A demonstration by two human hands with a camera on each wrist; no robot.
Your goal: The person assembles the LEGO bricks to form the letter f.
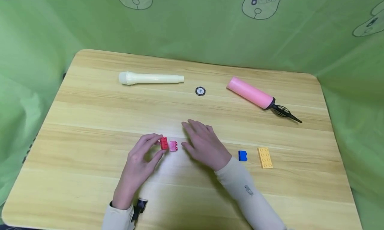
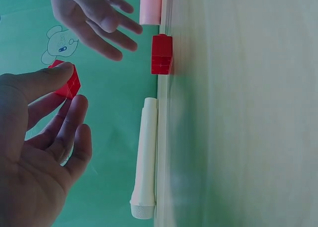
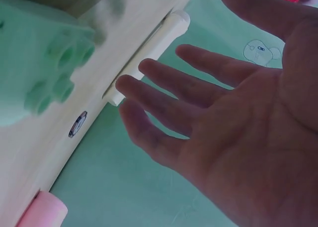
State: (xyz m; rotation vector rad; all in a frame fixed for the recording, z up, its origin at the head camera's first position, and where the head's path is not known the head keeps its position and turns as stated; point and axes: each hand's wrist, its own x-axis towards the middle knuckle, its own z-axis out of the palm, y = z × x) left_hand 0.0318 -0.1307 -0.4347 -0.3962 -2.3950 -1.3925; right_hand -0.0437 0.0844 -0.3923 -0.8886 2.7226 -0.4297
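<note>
My left hand (image 1: pixel 139 160) pinches a small red toy brick (image 1: pixel 163 143) between thumb and fingers; in the left wrist view this brick (image 2: pixel 72 83) appears held up off the table. Just right of it, a second red brick (image 1: pixel 173 146) lies on its side on the table, its studs facing right and its top shiny with glare. My right hand (image 1: pixel 205 145) is spread over the table right of that brick and holds nothing. The right wrist view shows its fingers apart, with a pale green studded brick (image 3: pixel 44 63) close to the camera; the head view does not show it.
A blue brick (image 1: pixel 242 155) and a yellow brick (image 1: pixel 265 157) lie right of my right forearm. Farther back are a white toy microphone (image 1: pixel 153 78), a round black-and-white chip (image 1: pixel 200 91) and a pink hand pump (image 1: pixel 252 93) with a black nozzle. Green cloth (image 1: pixel 192 30) hangs behind the table.
</note>
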